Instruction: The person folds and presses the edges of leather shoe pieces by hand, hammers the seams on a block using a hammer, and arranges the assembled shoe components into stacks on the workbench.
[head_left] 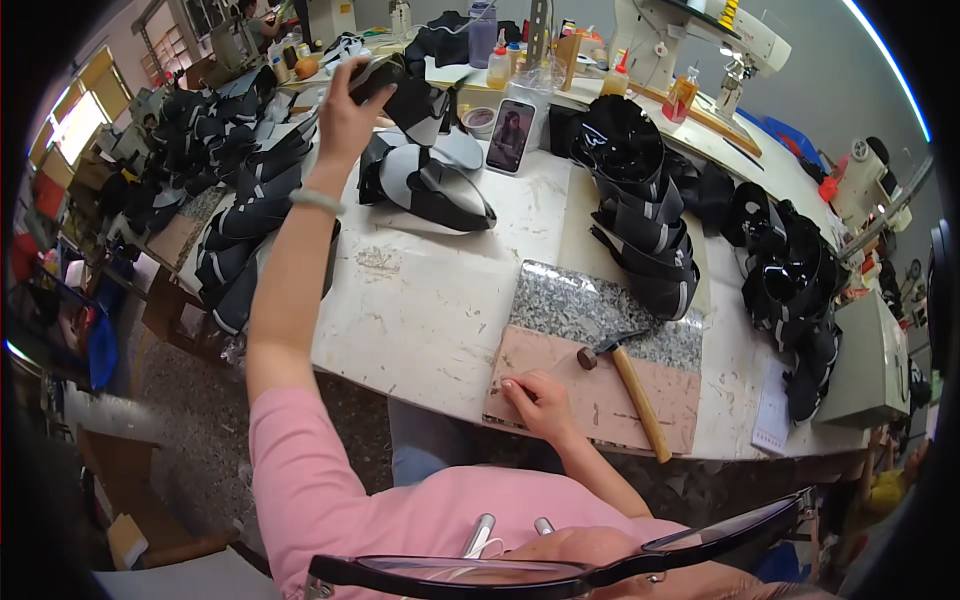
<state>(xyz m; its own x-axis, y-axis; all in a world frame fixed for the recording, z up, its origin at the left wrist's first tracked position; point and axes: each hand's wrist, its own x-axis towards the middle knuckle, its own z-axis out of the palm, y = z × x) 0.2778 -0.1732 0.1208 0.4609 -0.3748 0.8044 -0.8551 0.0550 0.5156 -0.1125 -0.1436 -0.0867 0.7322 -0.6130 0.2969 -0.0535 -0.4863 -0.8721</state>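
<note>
My left hand [350, 115] is stretched out to the far left of the table, closed on a black and grey shoe upper [412, 108]. It holds the piece above a small pile of similar uppers [425, 190] with pale grey linings. Down at the near edge, my right hand [540, 405] rests with curled fingers on a pinkish board [600, 385]; nothing shows in it. To its right lies a hammer [640, 402], its wooden handle across the board and its head near a speckled stone slab [570, 300].
A phone [511, 136] leans upright at the table's middle. Stacked black uppers stand right of it [645, 230], farther right [790, 270] and at left [240, 240]. Glue bottles [680, 95] and a sewing machine [735, 45] are at the back. A grey box [868, 355] sits at right.
</note>
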